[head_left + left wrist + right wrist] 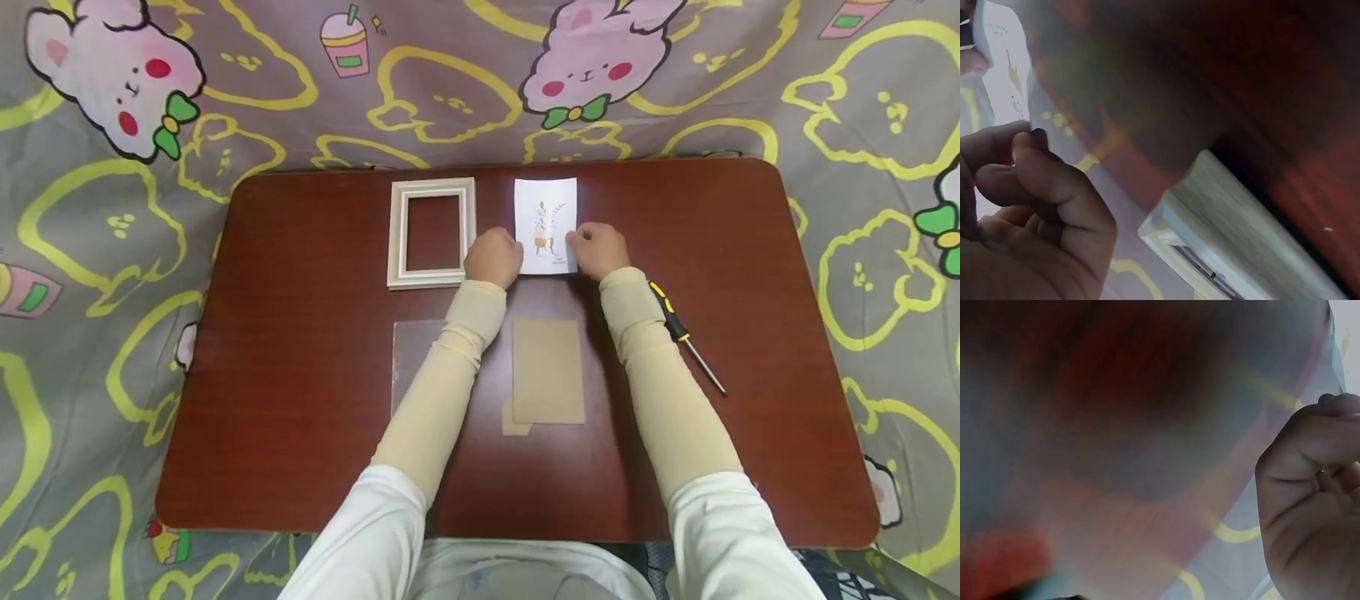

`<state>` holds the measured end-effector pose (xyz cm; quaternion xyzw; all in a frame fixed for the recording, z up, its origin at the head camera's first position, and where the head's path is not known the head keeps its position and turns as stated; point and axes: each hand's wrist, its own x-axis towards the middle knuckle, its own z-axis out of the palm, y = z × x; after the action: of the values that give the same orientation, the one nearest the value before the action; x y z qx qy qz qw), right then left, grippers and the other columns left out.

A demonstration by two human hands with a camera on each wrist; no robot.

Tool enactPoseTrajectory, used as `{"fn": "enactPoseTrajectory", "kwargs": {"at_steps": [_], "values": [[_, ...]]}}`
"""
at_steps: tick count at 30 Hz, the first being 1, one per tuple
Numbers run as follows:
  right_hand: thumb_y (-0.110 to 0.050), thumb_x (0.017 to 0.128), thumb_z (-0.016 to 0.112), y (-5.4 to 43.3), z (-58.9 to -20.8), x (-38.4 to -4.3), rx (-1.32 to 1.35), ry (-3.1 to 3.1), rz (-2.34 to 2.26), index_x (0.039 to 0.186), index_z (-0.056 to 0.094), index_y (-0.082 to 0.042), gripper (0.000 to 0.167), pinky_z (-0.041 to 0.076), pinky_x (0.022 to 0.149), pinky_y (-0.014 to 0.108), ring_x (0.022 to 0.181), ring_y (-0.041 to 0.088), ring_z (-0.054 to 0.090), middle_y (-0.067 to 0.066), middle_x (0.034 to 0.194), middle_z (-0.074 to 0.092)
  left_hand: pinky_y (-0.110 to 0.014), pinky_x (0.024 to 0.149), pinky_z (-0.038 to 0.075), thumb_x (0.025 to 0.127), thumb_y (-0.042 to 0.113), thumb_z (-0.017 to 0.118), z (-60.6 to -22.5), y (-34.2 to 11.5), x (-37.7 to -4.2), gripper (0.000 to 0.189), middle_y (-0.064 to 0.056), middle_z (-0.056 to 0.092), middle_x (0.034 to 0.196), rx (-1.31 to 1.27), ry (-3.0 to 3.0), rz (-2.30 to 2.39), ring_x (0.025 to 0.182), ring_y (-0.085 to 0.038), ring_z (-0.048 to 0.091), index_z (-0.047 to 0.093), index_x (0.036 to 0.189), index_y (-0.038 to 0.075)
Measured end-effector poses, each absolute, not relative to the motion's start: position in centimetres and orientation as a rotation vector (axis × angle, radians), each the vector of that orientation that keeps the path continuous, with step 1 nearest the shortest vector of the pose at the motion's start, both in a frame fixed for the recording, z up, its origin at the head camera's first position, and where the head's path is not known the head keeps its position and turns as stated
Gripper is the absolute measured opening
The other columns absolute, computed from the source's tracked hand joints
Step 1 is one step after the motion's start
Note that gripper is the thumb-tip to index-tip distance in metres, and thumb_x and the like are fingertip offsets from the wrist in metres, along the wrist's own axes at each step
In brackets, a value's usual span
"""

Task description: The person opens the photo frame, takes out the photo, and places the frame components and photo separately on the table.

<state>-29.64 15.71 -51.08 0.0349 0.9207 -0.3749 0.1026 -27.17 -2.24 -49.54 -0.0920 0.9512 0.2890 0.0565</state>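
A white card printed with a potted plant [546,227] is held at its two lower side edges. My left hand [495,258] pinches the left edge between thumb and curled fingers, and my right hand [600,250] pinches the right edge. In the left wrist view the card [1007,62] rises beyond the left hand [1047,200], with a fingertip of the other hand at its far edge. The right wrist view shows the curled right hand [1316,500] at the right border. Just left of my left hand lies a cream picture frame [397,233].
A brown backing board [547,371] lies nearer me, over a small brown piece [517,418]. A clear sheet [412,358] is partly hidden under my left forearm. Beside my right forearm lies a yellow-black screwdriver [686,337]. Everything is on a reddish-brown table [300,375].
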Motion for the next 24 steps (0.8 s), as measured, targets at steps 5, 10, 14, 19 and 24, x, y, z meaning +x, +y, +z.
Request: {"fn": "enactPoseTrajectory", "kwargs": {"at_steps": [5,10,14,19,24], "values": [[-0.023,0.100,0.048,15.2,-51.8,-29.9,0.056,2.744,-0.942,0.071,0.053,-0.005,0.035,0.038,0.060,0.037,0.068,0.029,0.049,0.009,0.067,0.052,-0.043,0.071,0.056,0.095,0.016,0.055,-50.4,-1.6,-27.8,0.022,-0.011,0.073,0.094,-0.288,2.871,0.639,0.085,-0.028,0.070,0.074,0.093,0.006],[-0.022,0.098,0.045,14.9,-52.4,-29.7,0.073,2.734,-0.824,0.068,0.051,-0.005,0.035,0.037,0.059,0.038,0.067,0.029,0.047,0.010,0.066,0.049,-0.041,0.073,0.057,0.095,0.015,0.055,-51.0,-1.3,-27.7,0.021,-0.010,0.073,0.098,-0.272,2.852,0.557,0.087,-0.027,0.070,0.075,0.097,0.007],[-0.026,0.098,0.045,14.7,-52.4,-29.2,0.098,2.718,-0.755,0.083,0.063,-0.002,0.033,0.045,0.069,0.045,0.079,0.034,0.054,0.017,0.085,0.062,-0.041,0.073,0.057,0.096,0.016,0.055,-51.2,-1.3,-27.3,0.021,-0.010,0.073,0.097,-0.278,2.846,0.552,0.086,-0.026,0.070,0.075,0.096,0.008],[-0.033,0.098,0.048,14.8,-53.0,-29.0,0.144,2.713,-0.681,0.110,0.069,0.004,0.044,0.050,0.081,0.055,0.094,0.041,0.060,0.025,0.111,0.067,-0.041,0.072,0.057,0.095,0.016,0.056,-51.8,-1.2,-27.3,0.019,-0.009,0.073,0.096,-0.269,2.840,0.533,0.084,-0.025,0.069,0.074,0.094,0.009],[-0.037,0.098,0.045,14.8,-54.7,-28.4,0.175,2.686,-0.698,0.118,0.067,0.003,0.050,0.049,0.087,0.057,0.103,0.043,0.060,0.026,0.119,0.065,-0.041,0.072,0.057,0.094,0.016,0.056,-52.7,-1.3,-26.9,0.020,-0.010,0.073,0.097,-0.270,2.824,0.504,0.085,-0.025,0.070,0.074,0.096,0.008]]}}
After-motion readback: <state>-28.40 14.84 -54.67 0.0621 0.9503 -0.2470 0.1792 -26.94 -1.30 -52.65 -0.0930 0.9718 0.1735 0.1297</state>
